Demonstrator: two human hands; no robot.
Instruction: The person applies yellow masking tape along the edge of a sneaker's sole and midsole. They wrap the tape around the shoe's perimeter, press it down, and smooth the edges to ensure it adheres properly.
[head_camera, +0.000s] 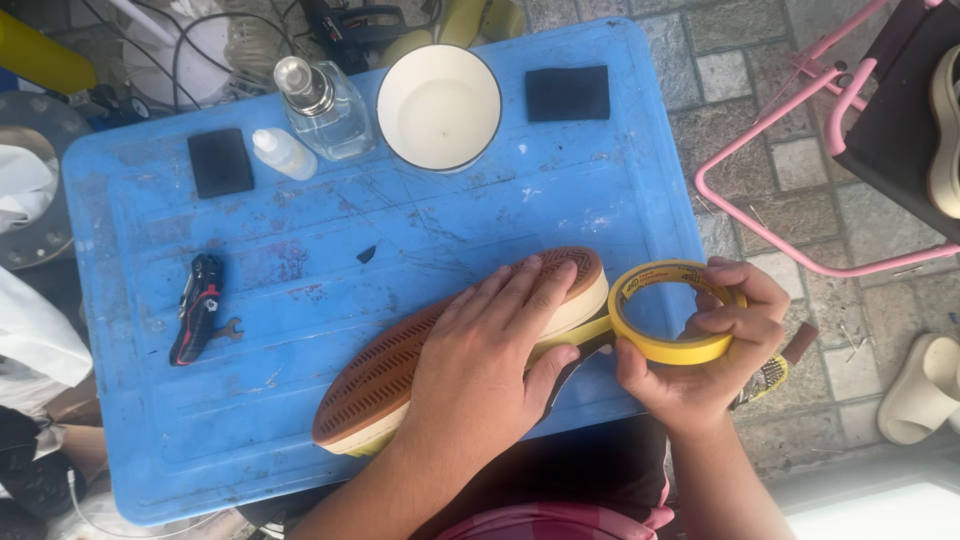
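Shoe (400, 370) lies sole up, lower middle of the frame, on the blue table (150, 400), toe end toward center right. Brown patterned sole on top, cream sidewall below it. A strip of yellow tape runs along the sidewall on the near edge, from the heel end up to the tape roll (675, 310) at center right.

Left hand (490, 360) is flat on the sole, fingers spread toward the toe, thumb hooked over the near edge onto the tape, pressing rather than gripping. Right hand (715, 350) is closed around the roll, fingers over the far rim, thumb on the near side.

To do this well, as I judge it: keep the strip taut between roll and shoe, line its edge along the seam of sole and sidewall, slide the thumb along to press it flat with no wrinkles, and hold the shoe steady with the flat palm.

Further out: white bowl (438, 105) upper center, glass bottle (325, 105) just left of it, small squeeze bottle (282, 153) beside that. Two black pads, one (220, 162) upper left, one (567, 93) upper center right. Folding knife (195, 308) at left center. Pink metal frame (770, 190) on the paving, upper right.
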